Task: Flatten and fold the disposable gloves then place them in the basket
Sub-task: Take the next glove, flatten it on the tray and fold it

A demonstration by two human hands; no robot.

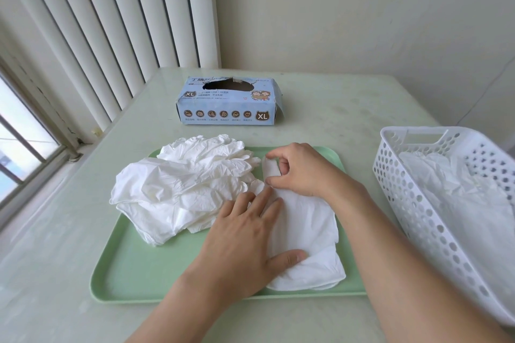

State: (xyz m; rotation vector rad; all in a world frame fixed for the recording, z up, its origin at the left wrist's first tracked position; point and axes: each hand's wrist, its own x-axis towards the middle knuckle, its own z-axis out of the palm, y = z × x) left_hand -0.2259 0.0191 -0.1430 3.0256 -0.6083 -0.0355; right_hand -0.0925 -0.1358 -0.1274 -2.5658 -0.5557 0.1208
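So the thin white disposable glove being worked on [303, 220] lies flat on the right half of the pale green plastic tray [139, 267]. The left hand [245, 242] is spread open, fingers straight, pressing down on its left edge with the thumb across the near part. The right hand [298, 170] is at the far end, pinching one of the glove's fingers between thumb and fingertips.

What I'd worry about: this stuff is slippery and springy, so if the left hand lifts too soon, any fold probably pops back open. It looks like more than one layer at the near end, so the layers could slide apart and give a sloppy fold.

The crumpled heap of white gloves [178, 189] sits just to the left, touching the left hand's fingers, so it'd be easy to drag a stray one along.

The white perforated plastic basket [418, 203] is on the table at the right, already holding some gloves. A loose fold could open on the way over.
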